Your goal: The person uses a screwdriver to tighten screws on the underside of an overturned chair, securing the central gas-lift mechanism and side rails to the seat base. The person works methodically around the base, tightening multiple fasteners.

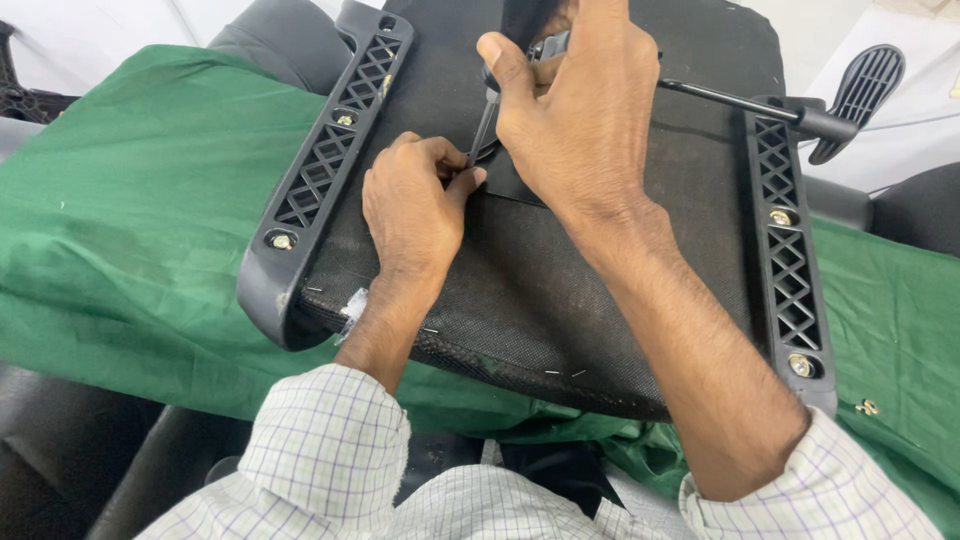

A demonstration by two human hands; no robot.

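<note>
A green cloth (130, 210) covers the worktable, with a small brass-coloured screw (867, 407) lying on the cloth's right part, a black cushioned chair part (285, 40) just beyond the cloth's far edge, and another dark rounded piece (925, 205) at its right side.

Place: a furniture repair or assembly workshop.
Work surface: a bench draped in green cloth (130, 230).
Evidence: an upturned chair seat (560, 300) with bolted black armrest brackets (330, 150), a lever (800, 110), a loose screw (867, 407), more black chairs (925, 205) around.
</note>
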